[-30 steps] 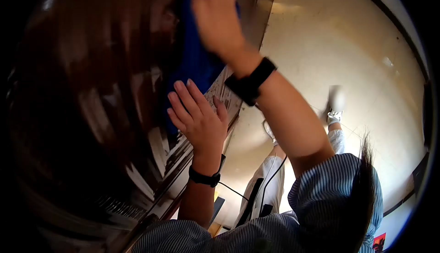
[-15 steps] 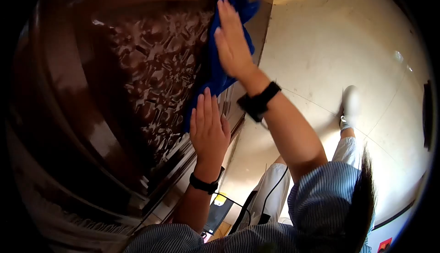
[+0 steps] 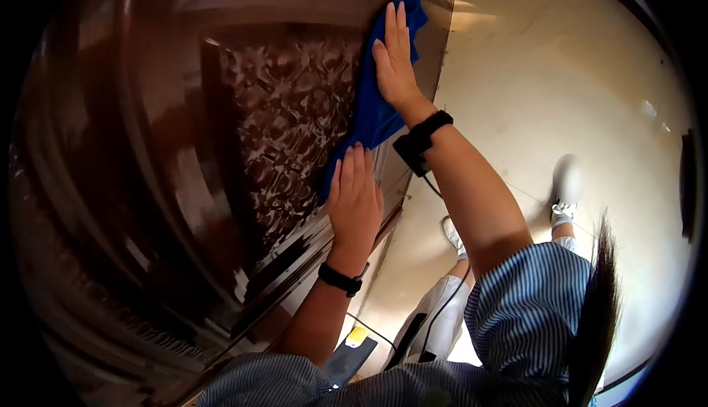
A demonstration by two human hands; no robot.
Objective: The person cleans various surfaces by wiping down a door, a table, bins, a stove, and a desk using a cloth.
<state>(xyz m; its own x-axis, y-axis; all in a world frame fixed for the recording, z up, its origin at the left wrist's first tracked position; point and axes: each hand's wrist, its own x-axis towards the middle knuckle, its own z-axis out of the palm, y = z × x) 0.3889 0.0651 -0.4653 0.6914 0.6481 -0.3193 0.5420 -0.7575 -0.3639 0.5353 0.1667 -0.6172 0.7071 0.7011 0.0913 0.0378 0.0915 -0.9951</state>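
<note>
A blue cloth (image 3: 376,115) lies spread against a glossy dark brown carved wooden panel (image 3: 291,112), along the panel's right edge. On the cloth's upper part my right hand (image 3: 397,64) rests flat, fingers stretched out and thumb apart. My left hand (image 3: 355,197) lies lower down, its fingertips on the cloth's lower end and its fingers stretched out. Both palms face the panel. Each wrist wears a black band, and a cable runs from the right one.
Beyond the panel's right edge lies a pale tiled floor (image 3: 531,90). My legs and white shoes (image 3: 564,211) are below. A dark flat object (image 3: 348,359) with a yellow piece (image 3: 357,336) sits at the bottom. Long dark hair hangs at the lower right.
Both hands have shifted right in the view with the cloth, as has the panel. The right hand, blurred and higher a second ago, now shows sharply near the cloth's top.
</note>
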